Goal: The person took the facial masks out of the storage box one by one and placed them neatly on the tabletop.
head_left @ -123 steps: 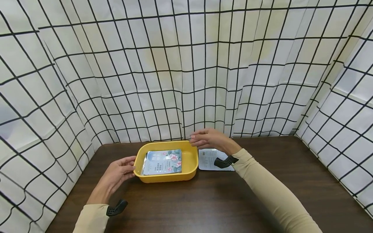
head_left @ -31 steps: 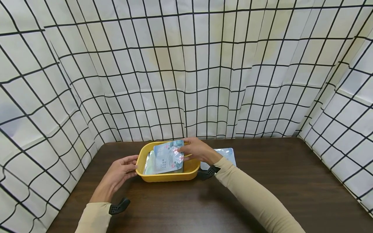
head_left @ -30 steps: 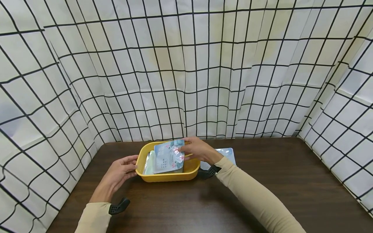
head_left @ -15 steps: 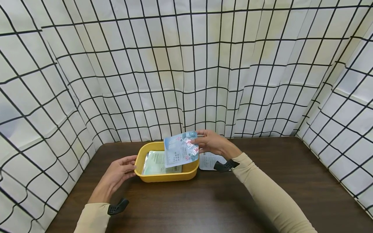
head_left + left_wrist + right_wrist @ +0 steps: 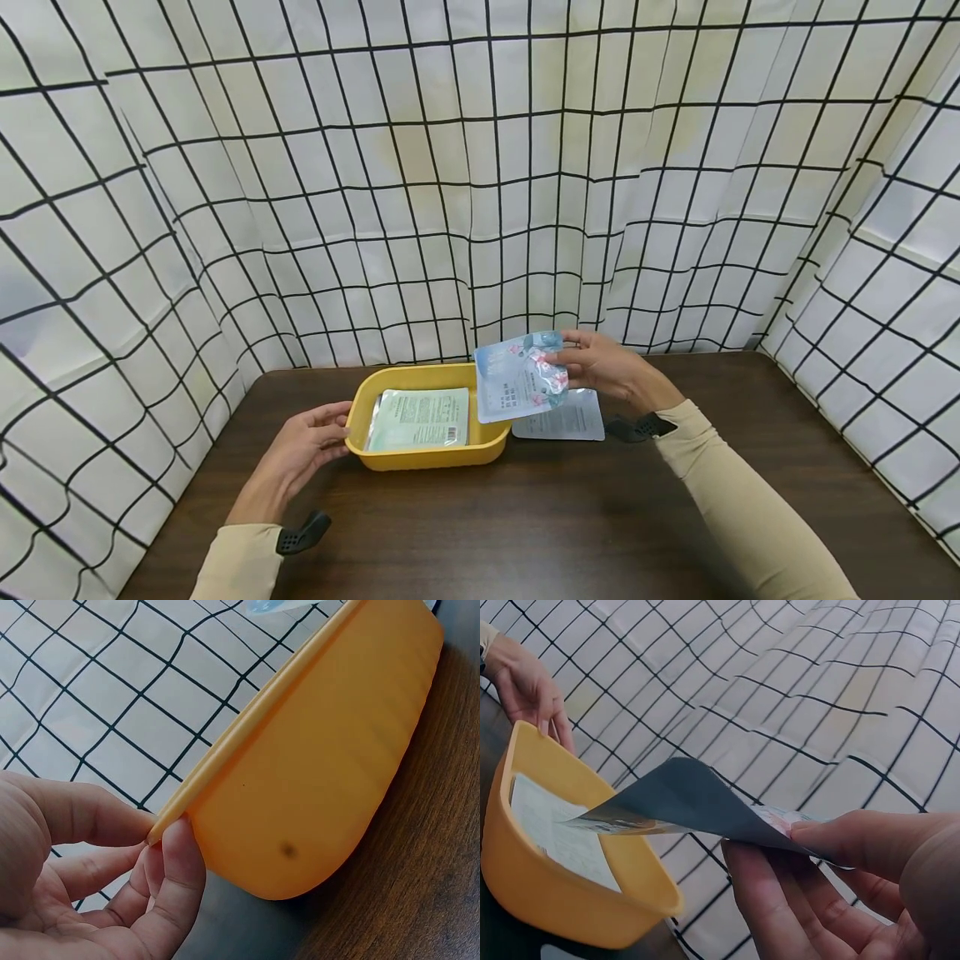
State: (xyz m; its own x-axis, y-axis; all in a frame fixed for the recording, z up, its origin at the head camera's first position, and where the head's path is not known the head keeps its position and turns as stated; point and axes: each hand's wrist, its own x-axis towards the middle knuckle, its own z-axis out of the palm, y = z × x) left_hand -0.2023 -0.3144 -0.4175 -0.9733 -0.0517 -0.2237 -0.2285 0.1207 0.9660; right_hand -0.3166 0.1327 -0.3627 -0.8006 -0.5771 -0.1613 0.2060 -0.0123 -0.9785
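Observation:
My right hand point(image 5: 611, 367) pinches the right edge of a light blue sheet mask packet point(image 5: 517, 379) with pink flowers, between thumb and fingers. The packet is raised, tilted, and overlaps the right end of a yellow plastic tub point(image 5: 431, 460) in the head view. My left hand point(image 5: 300, 446) pinches the tub's left rim; the left wrist view shows thumb and fingertips on the rim point(image 5: 225, 742). Inside the tub lies a pale green packet point(image 5: 420, 418) with printed text and a barcode, on top of at least one other packet edge.
Another light blue packet point(image 5: 566, 423), printed side up, lies on the dark wooden table point(image 5: 480, 525) right of the tub, partly covered by the raised one. Behind stands a white cloth with a black grid point(image 5: 517, 250), which also encloses both sides.
My right hand has lifted the flowered packet out of the tub and carried it right, uncovering the green packet. My left hand has stayed at the tub's rim.

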